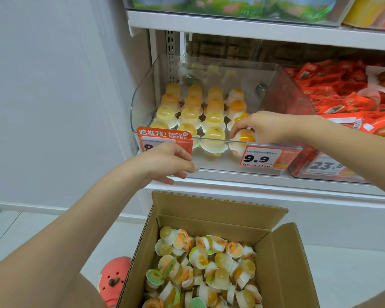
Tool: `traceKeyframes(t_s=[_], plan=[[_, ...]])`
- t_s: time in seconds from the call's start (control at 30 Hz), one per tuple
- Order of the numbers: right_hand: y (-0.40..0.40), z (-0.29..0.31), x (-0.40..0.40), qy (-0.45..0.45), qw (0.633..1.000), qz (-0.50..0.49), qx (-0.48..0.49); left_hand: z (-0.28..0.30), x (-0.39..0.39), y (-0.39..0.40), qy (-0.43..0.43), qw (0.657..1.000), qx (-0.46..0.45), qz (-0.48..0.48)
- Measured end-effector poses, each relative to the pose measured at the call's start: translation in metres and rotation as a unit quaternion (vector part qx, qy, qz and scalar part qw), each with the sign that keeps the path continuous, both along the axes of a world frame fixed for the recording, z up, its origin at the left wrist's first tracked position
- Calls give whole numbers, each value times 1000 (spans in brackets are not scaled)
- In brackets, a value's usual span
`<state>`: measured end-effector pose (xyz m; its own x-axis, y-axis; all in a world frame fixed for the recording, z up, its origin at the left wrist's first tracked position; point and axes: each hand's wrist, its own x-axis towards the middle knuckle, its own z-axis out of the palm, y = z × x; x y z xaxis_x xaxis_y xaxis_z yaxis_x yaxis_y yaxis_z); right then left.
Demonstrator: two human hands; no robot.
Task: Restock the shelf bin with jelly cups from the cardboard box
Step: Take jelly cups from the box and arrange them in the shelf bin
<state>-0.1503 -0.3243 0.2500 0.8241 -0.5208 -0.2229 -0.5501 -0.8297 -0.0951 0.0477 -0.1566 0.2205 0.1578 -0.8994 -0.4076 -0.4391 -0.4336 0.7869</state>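
While the right hand [263, 127] reaches in over the front lip of the clear shelf bin [142, 101], its grip is closed round one jelly cup [245, 137] with an orange centre, fingers curled over the dome from above and the cup set dome-up, its axis roughly vertical like its neighbours. That cup sits at the front right corner of the rows of cups [196, 112] already standing in the bin, just beside the yellow one in the front row and right behind the 9.9 price tag [261, 158]. Open floor in the bin lies to the right of the rows and behind them, so any further placing has to go that way. The left hand [168, 162] holds nothing; its loosely curled fingers rest against the bin's front wall near the red label [163, 135]. It is the nearer hand to the cardboard box [211, 206], which stands directly below the shelf with loose cups [205, 267] heaped inside.
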Motion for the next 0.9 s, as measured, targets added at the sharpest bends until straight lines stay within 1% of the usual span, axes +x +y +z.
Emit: traceKeyframes(t_s=[0.1, 0.33, 0.47, 0.5, 0.57, 0.6, 0.67, 0.7, 0.77, 0.8, 0.83, 0.9], plan=[[-2, -1, 0, 4, 1000, 6, 8, 0, 0, -1, 6, 1000, -2, 3], [-2, -1, -3, 15, 999, -18, 39, -2, -1, -2, 9, 1000, -4, 4], [-2, 5, -7, -5, 997, -35, 64, -5, 0, 1, 1, 1000, -3, 0], [1, 10, -11, -27, 997, -41, 58, -6, 1, 3, -3, 1000, -1, -4], [13, 15, -20, -109, 993, -37, 3, -10, 1, 8, -15, 1000, 5, -15], [24, 14, -26, -165, 985, -34, -35, -14, 0, 10, -25, 999, 8, -22], [53, 1, -40, -268, 956, -3, -116, -27, -5, 15, -57, 998, 9, -40], [69, -10, -46, -292, 945, 27, -148, -38, -9, 18, -83, 995, 6, -54], [98, -42, -56, -269, 943, 105, -165, -63, -19, 22, -142, 985, 2, -100], [109, -61, -58, -237, 950, 138, -149, -78, -24, 24, -168, 976, 9, -135], [118, -82, -59, -193, 962, 154, -118, -94, -30, 27, -193, 965, 26, -175], [134, -124, -56, -89, 984, 151, -42, -130, -38, 32, -237, 937, 70, -247]])
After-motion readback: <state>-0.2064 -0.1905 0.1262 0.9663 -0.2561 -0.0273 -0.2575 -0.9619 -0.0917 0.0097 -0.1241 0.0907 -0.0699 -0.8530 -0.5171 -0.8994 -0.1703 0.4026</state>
